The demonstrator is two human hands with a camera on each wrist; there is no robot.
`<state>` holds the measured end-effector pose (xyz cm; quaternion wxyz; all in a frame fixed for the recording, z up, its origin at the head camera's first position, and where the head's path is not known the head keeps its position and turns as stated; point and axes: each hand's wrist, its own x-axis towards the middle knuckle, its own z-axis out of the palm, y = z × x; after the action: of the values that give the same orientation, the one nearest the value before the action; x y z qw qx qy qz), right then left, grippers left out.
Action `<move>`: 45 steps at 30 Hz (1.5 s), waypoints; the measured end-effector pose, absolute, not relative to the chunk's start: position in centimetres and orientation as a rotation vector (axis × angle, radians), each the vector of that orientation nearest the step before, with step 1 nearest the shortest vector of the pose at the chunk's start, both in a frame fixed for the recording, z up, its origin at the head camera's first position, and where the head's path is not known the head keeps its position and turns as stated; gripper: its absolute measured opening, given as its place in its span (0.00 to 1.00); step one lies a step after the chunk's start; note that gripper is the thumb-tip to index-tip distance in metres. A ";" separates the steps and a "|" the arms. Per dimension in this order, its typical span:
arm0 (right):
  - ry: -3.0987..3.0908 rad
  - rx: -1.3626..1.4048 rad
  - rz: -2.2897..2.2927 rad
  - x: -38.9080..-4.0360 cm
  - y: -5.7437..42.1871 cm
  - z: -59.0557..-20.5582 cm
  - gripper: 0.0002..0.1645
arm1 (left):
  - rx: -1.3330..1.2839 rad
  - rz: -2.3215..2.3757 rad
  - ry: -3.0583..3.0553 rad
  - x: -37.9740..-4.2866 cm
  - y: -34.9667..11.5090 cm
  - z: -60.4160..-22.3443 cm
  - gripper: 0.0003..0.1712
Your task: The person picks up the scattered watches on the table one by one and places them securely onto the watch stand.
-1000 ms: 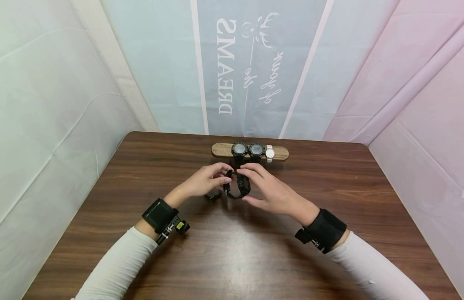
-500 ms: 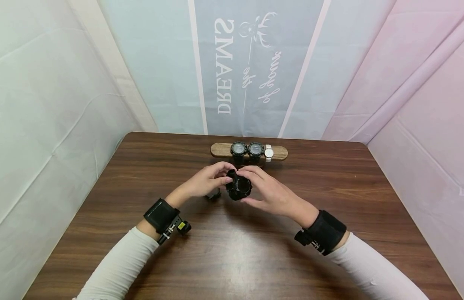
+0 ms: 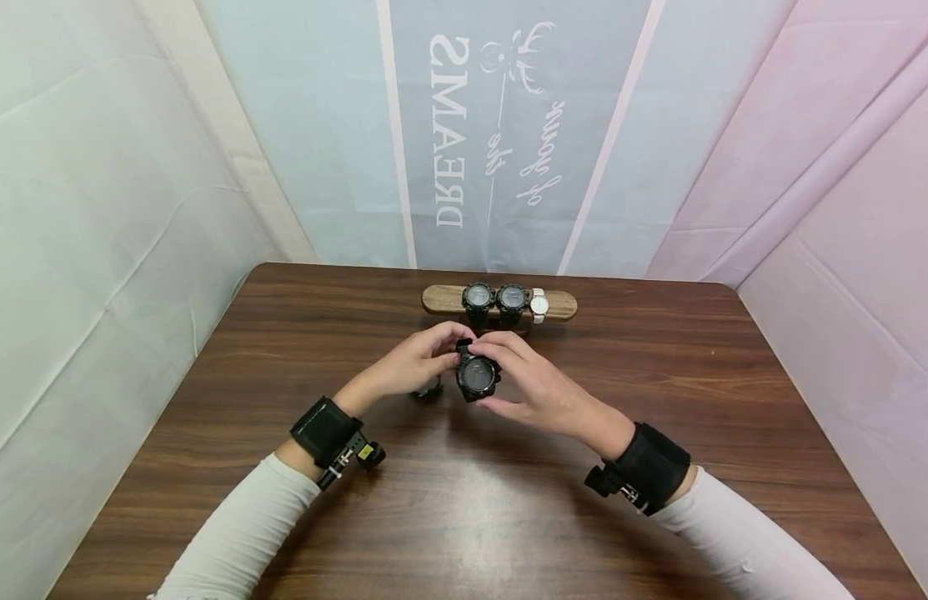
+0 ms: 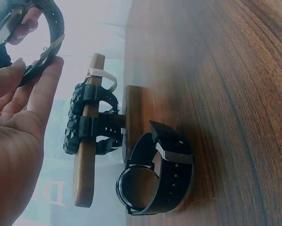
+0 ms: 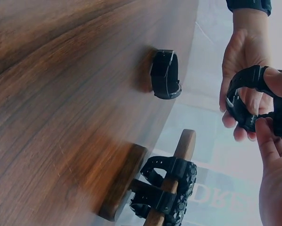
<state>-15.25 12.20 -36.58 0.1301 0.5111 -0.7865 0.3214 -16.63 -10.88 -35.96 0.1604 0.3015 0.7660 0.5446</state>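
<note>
Left hand (image 3: 414,358) pinches the strap of a black watch (image 3: 477,379) between thumb and fingers; the right hand (image 3: 539,383) holds its case by the edges. Raised above the table (image 3: 464,517), near its middle, the watch has its dial up and its strap looped. It looks light: a stiff, chunky case on a strap likely to flex, best held by the case's sides, off the glass. Below and left, a second watch (image 4: 176,174) rests on the table. On the far side, a wooden stand (image 3: 443,300) bears two black watches (image 3: 513,297), then a white one (image 3: 539,307) at right.
</note>
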 end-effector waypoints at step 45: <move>-2.337 1.328 0.949 -15.7 11.5 -37.6 0.40 | 1.153 1.228 2.699 -16.4 -11.6 -38.4 0.36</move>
<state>-15.75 11.52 -37.62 0.1452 0.4610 -0.8111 0.3294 -16.35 -11.60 -38.38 -0.0198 0.3623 0.8481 0.3860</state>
